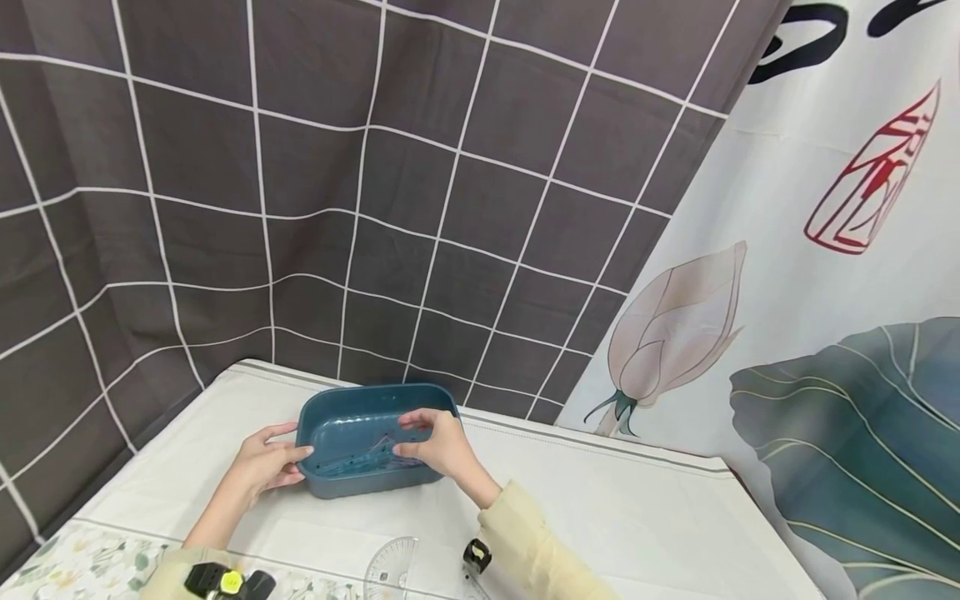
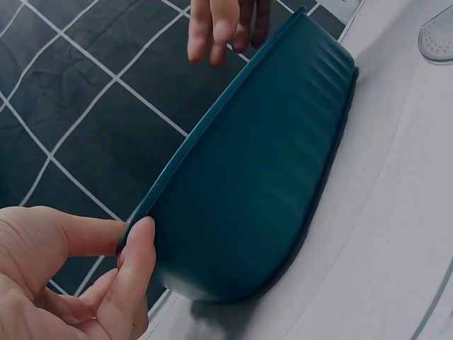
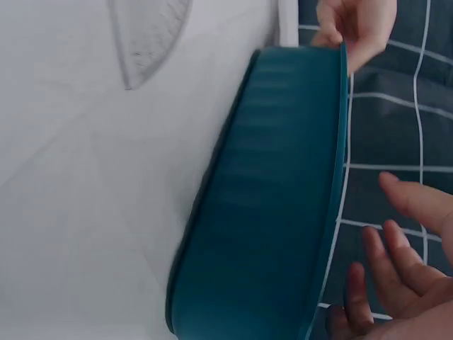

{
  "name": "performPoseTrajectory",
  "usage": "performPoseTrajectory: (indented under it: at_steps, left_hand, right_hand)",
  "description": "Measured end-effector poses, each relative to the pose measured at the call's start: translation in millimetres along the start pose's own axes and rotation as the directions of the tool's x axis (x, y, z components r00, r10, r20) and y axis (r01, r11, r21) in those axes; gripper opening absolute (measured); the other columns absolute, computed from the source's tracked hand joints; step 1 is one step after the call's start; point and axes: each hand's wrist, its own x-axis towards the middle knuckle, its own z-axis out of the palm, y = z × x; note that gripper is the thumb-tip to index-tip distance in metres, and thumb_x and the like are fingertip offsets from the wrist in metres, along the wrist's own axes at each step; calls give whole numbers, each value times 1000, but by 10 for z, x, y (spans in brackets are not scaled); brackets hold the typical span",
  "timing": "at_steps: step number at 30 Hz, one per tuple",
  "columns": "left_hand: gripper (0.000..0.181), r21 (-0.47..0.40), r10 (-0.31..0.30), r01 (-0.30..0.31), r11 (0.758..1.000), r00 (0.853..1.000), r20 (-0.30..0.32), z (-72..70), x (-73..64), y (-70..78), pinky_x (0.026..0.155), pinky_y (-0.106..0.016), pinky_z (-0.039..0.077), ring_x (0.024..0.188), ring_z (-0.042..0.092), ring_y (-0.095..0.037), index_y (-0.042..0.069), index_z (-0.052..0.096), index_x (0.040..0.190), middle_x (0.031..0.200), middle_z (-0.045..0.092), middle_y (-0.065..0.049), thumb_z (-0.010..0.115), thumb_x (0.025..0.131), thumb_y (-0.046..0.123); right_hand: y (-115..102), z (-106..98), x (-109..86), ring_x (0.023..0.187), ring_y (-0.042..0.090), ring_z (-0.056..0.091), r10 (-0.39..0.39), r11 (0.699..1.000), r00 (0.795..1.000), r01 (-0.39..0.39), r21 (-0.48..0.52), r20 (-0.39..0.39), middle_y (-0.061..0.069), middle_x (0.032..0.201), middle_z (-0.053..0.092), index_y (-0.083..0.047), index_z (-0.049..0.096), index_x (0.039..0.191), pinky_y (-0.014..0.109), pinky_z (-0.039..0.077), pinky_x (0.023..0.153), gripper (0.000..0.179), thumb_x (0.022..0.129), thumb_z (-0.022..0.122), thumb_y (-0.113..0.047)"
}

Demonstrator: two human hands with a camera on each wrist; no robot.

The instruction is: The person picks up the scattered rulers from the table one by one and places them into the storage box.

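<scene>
A dark teal plastic basin (image 1: 375, 485) stands on the white-covered table. My left hand (image 1: 262, 462) pinches its rim at the left end, thumb and fingers on either side of the wall, as the left wrist view shows. Over the right part of the basin hovers my right hand (image 1: 438, 443), its fingers (image 3: 400, 265) spread and loosely bent with nothing seen between them. Thin see-through items (image 1: 367, 458) lie on the basin floor; their kind is too small to tell.
A clear protractor (image 1: 392, 568) lies on the table (image 1: 600, 517) near its front, with a floral cloth (image 1: 97, 562) to the left. Behind the table hangs a dark grid-patterned curtain (image 1: 315, 175); a white printed curtain (image 1: 780, 200) hangs at the right.
</scene>
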Motion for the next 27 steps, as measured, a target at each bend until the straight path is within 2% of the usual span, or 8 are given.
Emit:
performPoseTrajectory:
  at_steps: [8, 12, 15, 21, 27]
  left_hand:
    - [71, 9, -3, 3, 1000, 1000, 4, -1, 16, 11, 59, -20, 59, 59, 56, -7, -9, 21, 145, 78, 58, 0, 62, 88, 4]
    - [71, 11, -10, 10, 1000, 1000, 0, 1, 29, 2, 59, -20, 59, 59, 56, -7, -9, 21, 145, 79, 58, -1, 62, 88, 4]
    - [71, 10, -17, 17, 1000, 1000, -6, 0, 34, -8, 59, -21, 59, 59, 56, -7, -9, 22, 145, 80, 57, -2, 62, 88, 4]
    - [71, 5, -21, 21, 1000, 1000, -5, -3, 41, -6, 60, -21, 59, 59, 56, -8, -9, 21, 145, 80, 57, -3, 62, 88, 4]
    - [71, -1, -21, 21, 1000, 1000, 0, -4, 38, -5, 60, -21, 59, 60, 55, -7, -10, 21, 145, 82, 57, -2, 62, 88, 4]
  right_hand:
    - [-74, -27, -180, 98, 32, 66, -78, 997, 996, 77, 29, 45, 14, 105, 71, -5, 69, 105, 36, 58, 86, 36, 72, 83, -12]
    - [-99, -35, -261, 94, 31, 67, -66, 995, 996, 61, 73, 67, 12, 102, 71, -3, 68, 104, 23, 58, 78, 39, 70, 85, -9]
    - [-100, -32, -324, 84, 26, 67, -55, 994, 994, 46, 102, 91, 11, 95, 71, -1, 68, 101, 15, 56, 72, 38, 67, 85, -5]
    - [-49, 0, -468, 67, 2, 61, -61, 990, 978, 34, 138, 199, 13, 83, 70, 2, 68, 95, 14, 56, 66, 33, 66, 85, 0]
    - [-4, 58, -558, 64, -1, 56, -25, 993, 961, -8, 116, 275, 17, 82, 67, 1, 68, 93, 12, 52, 62, 36, 63, 86, 3]
